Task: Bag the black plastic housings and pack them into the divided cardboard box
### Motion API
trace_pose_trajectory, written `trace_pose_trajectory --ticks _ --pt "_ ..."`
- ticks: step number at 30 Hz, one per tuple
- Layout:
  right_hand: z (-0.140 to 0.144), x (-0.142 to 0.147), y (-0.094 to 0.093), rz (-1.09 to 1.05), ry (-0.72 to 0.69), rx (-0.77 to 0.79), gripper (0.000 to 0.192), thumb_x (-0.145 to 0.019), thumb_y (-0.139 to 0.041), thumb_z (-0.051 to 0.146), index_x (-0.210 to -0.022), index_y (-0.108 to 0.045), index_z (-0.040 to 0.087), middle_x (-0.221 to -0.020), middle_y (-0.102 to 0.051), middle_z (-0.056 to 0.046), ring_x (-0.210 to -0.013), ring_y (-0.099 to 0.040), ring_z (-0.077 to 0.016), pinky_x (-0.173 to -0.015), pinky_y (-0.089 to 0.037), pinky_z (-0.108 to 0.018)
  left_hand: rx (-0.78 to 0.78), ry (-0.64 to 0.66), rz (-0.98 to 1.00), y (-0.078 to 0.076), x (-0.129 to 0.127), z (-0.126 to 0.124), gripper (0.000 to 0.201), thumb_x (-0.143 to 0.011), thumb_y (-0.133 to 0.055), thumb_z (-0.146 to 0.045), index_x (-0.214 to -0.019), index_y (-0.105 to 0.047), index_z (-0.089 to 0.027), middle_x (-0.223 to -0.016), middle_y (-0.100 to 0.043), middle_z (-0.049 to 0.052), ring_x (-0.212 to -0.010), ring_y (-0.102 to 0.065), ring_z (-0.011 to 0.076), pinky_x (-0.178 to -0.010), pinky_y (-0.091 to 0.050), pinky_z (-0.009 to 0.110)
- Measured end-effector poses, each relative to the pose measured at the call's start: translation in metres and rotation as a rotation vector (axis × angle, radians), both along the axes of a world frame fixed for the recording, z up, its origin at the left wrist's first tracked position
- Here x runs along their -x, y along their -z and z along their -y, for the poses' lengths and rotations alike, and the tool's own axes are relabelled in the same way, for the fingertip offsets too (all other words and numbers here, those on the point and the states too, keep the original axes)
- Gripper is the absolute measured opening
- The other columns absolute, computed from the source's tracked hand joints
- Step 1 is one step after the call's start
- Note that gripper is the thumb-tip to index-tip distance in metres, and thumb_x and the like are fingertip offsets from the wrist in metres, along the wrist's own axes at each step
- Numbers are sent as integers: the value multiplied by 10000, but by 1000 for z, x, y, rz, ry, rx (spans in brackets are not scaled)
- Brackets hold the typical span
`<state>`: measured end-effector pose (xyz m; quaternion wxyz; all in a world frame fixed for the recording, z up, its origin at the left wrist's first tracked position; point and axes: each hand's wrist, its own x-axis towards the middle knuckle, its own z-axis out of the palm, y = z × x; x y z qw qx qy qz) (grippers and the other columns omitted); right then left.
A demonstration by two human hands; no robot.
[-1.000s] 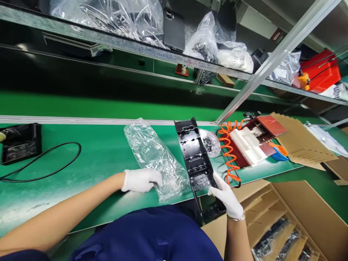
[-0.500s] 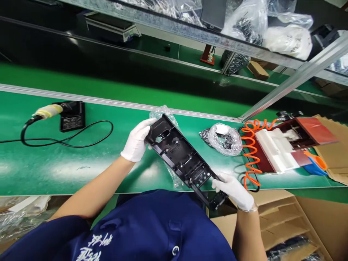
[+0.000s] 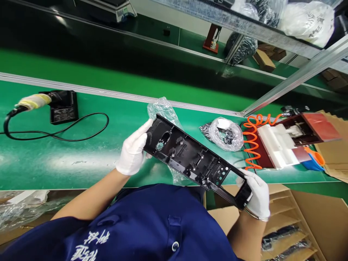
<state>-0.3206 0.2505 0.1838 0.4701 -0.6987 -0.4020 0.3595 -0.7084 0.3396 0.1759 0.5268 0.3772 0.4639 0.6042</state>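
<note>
A long black plastic housing (image 3: 187,154) is held in front of my body, its ribbed inner side with screw posts turned up toward me. It has an oval slot near its left end and a large rectangular window toward the right. My left hand (image 3: 133,152), in a white glove, grips the left end. My right hand (image 3: 255,192), gloved too, closes on the right end beside the window. Beneath the housing, a clear plastic bag (image 3: 165,108) lies on the green bench (image 3: 108,163), partly covered.
A soldering iron (image 3: 35,101) rests in a black stand (image 3: 63,112) at left. To the right are a bag of small black parts (image 3: 227,136), an orange coiled hose (image 3: 250,141) and a red-and-white device (image 3: 280,141). An open carton (image 3: 318,214) stands below the bench edge; a metal post (image 3: 293,79) rises behind.
The housing has turned to lie flatter across my view, its right end raised and swung right. My right hand has shifted right with it and now grips the end edge.
</note>
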Motion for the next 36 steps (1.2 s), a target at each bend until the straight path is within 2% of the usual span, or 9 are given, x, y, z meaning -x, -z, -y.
trace_pose_trajectory --ticks 4,10,15,23,30,36 --pt "-1 3 -4 -22 -8 -12 271 -720 -738 445 -874 -750 223 -696 -723 -74 -530 -622 -217 -503 -517 -368 -9 -21 20 -2 0 2 536 -831 -713 -480 -1305 -682 -231 -579 -603 -28 -348 -442 92 -285 -298 208" --pt "-1 4 -5 -15 -11 0 273 -721 -733 456 -859 -749 220 -659 -708 -78 -520 -610 -218 -490 -498 -364 13 -6 21 -3 0 3 562 -823 -715 -494 -1315 -676 -227 -589 -623 -28 -345 -444 88 -287 -299 206" --pt "-1 8 -8 -72 33 23 256 -678 -748 421 -833 -749 217 -627 -684 -56 -505 -578 -205 -491 -474 -353 28 -8 11 -4 -2 3 555 -819 -719 -491 -1309 -679 -234 -643 -662 -17 -338 -426 83 -288 -298 225" --pt "2 4 -3 11 -47 -15 272 -773 -685 445 -903 -724 209 -609 -646 -44 -530 -571 -212 -505 -447 -356 82 -2 -15 -3 -1 5 527 -836 -700 -490 -1319 -667 -280 -785 -709 -6 -347 -438 85 -282 -282 254" --pt "3 3 -2 7 -77 -31 253 -813 -677 444 -915 -730 219 -599 -633 -34 -529 -558 -209 -514 -445 -352 52 10 22 -4 -1 3 530 -851 -695 -471 -1322 -661 -229 -614 -610 -36 -340 -414 94 -305 -308 272" --pt "2 6 -4 -10 -78 -35 240 -799 -686 428 -908 -740 220 -603 -638 -36 -523 -560 -208 -509 -445 -355 62 -17 17 -7 0 3 504 -841 -711 -458 -1296 -686 -243 -722 -692 -13 -331 -413 74 -267 -261 246"
